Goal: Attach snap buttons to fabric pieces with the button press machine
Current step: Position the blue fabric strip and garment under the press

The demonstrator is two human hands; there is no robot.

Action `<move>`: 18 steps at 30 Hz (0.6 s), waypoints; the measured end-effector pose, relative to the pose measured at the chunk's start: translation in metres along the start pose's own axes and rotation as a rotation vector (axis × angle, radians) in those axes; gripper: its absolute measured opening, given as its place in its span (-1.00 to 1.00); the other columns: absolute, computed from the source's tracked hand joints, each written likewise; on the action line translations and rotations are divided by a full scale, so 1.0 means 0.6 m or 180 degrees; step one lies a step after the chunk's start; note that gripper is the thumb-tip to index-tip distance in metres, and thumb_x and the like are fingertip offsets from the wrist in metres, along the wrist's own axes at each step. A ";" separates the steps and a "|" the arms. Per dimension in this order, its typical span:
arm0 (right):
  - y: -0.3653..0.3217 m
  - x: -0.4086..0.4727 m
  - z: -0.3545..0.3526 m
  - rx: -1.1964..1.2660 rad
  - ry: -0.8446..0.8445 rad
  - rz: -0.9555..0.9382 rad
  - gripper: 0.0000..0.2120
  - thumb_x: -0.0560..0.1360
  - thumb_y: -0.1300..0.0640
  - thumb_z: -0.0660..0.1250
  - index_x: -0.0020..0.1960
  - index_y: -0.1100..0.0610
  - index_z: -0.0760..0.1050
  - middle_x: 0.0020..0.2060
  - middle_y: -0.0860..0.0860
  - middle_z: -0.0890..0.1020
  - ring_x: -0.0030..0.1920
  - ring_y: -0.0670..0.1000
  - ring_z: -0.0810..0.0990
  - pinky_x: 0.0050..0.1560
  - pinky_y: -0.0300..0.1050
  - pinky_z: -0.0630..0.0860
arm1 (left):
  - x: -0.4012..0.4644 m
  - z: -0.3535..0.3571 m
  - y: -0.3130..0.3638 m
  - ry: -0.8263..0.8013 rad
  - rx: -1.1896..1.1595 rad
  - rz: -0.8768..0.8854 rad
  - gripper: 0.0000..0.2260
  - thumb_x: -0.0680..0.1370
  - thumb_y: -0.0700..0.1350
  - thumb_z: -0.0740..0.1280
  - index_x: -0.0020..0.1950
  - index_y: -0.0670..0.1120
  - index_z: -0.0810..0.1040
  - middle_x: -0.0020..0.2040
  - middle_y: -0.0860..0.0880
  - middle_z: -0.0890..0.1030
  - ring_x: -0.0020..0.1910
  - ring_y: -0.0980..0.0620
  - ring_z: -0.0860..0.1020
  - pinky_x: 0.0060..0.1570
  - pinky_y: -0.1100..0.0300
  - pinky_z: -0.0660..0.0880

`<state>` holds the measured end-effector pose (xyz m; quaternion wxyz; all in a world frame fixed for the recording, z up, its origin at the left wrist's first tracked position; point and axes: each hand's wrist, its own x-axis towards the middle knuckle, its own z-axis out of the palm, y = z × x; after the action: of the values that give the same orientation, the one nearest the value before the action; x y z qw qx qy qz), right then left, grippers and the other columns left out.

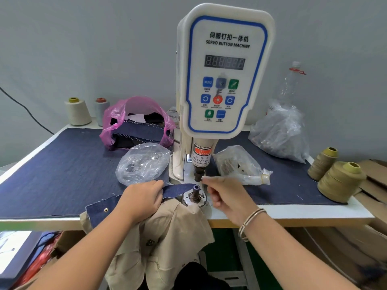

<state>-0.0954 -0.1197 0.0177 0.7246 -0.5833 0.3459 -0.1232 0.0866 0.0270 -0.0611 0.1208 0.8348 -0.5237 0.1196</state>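
A strip of dark blue denim (pixel 178 188) is held across the base of the servo button machine (pixel 224 70), so that its free end lies just beside the lower die post (pixel 196 190), whose blue-ringed tip stands under the upper punch (pixel 198 174). The strip is pinned flat by the left hand (pixel 142 198), its fingers curled over the cloth edge in a grip clamped on the denim, presumably so the fabric cannot slide while a button part is seated. The right hand (pixel 222 193) is raised beside the punch, with thumb and forefinger brought together at its tip; whether a snap part is pinched there cannot be told, since anything between them is too small to see. From this posture it is judged that a snap part is being loaded on the punch before pressing.

One brass snap (pixel 106 209) is already fixed near the left end of the denim, which hangs over the counter (pixel 293 213) edge onto a beige garment (pixel 173 231). Clear bags of snap parts (pixel 142 164) are kept close on either side of the machine, likely for short reaches. Thread cones (pixel 339 182) are set aside on the right.
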 end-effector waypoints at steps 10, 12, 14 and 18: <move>0.014 0.016 0.018 0.1413 -0.0443 0.0810 -0.88 0.55 0.15 0.29 -0.06 0.22 0.47 -0.55 -0.04 0.40 -0.62 -0.15 0.29 -0.66 -0.35 0.23 | 0.000 0.001 0.000 0.0015 0.0022 -0.0083 -0.83 0.60 0.01 0.10 -0.04 -0.02 0.42 -0.13 0.07 0.57 -0.16 0.01 0.55 -0.31 0.14 0.30; 0.013 0.012 0.019 0.1613 -0.0479 0.0929 -0.85 0.54 0.16 0.30 -0.09 0.25 0.52 -0.54 -0.02 0.40 -0.62 -0.13 0.30 -0.67 -0.34 0.24 | 0.000 0.001 0.001 0.0013 0.0025 -0.0084 -0.84 0.60 0.00 0.11 -0.06 -0.03 0.42 -0.14 0.06 0.57 -0.16 0.00 0.55 -0.31 0.14 0.29; 0.013 0.008 0.021 0.1837 -0.0513 0.1037 -0.82 0.53 0.15 0.30 -0.14 0.26 0.55 -0.54 -0.01 0.39 -0.63 -0.13 0.29 -0.68 -0.34 0.23 | 0.000 0.001 0.002 -0.0001 0.0014 -0.0098 -0.84 0.60 0.00 0.12 -0.07 -0.04 0.41 -0.14 0.04 0.57 -0.16 -0.03 0.55 -0.31 0.13 0.31; 0.013 0.002 0.023 0.2052 -0.0519 0.1116 -0.84 0.52 0.16 0.30 -0.12 0.26 0.56 -0.54 -0.02 0.38 -0.63 -0.12 0.29 -0.68 -0.34 0.24 | 0.000 0.000 0.002 -0.0013 -0.0014 -0.0108 -0.84 0.60 0.00 0.11 -0.07 -0.05 0.40 -0.14 0.04 0.57 -0.17 -0.04 0.55 -0.29 0.11 0.35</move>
<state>-0.0870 -0.1076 0.0111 0.9062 -0.2651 0.3252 -0.0529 0.0856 0.0265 -0.0612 0.1236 0.8435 -0.5100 0.1147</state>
